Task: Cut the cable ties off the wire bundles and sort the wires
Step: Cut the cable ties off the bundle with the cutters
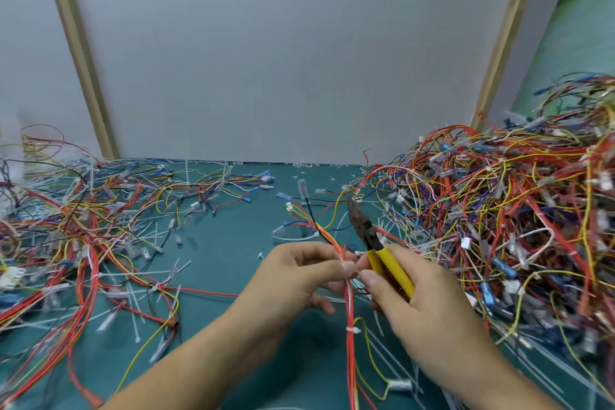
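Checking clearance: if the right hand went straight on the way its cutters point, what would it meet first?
Likely the loose yellow and red wires just past the tip of the cutters held by the right hand; depth is unclear.

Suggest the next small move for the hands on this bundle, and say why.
Probably swing the cutters down and snip the white tie still round the bundle. The left hand pinches the bundle above that tie. The right hand holds the cutters with their tip pointing up, away from it.
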`<action>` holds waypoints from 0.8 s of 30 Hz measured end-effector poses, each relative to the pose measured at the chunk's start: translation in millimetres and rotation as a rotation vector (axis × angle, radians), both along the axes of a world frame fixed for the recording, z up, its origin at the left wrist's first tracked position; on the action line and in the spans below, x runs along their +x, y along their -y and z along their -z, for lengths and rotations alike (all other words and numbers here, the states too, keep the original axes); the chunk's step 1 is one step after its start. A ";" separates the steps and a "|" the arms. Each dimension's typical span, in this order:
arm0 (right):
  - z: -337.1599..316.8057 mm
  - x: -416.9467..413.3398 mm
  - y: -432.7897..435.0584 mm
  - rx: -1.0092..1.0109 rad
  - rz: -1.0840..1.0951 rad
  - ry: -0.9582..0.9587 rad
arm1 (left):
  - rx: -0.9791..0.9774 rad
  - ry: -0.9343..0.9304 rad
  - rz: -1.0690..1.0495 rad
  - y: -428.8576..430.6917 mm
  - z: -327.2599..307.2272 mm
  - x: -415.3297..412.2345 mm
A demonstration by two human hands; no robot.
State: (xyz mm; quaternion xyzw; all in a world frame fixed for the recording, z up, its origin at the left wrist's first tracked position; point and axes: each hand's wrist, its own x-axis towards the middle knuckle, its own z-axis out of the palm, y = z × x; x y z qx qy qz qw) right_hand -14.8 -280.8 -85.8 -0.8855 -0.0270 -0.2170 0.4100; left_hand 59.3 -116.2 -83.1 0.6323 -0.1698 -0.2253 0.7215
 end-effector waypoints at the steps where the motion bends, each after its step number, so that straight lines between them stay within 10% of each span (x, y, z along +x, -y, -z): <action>1: -0.2 0.2 0.0 -0.015 0.003 -0.003 | 0.000 -0.001 -0.020 0.3 0.9 0.5; 13: 0.4 2.5 1.6 -0.110 0.051 0.016 | -0.043 0.034 0.005 -0.6 0.3 3.5; 24: -22.2 -4.2 9.8 0.430 -0.110 -0.210 | -0.031 0.241 -0.104 -18.2 -12.4 16.1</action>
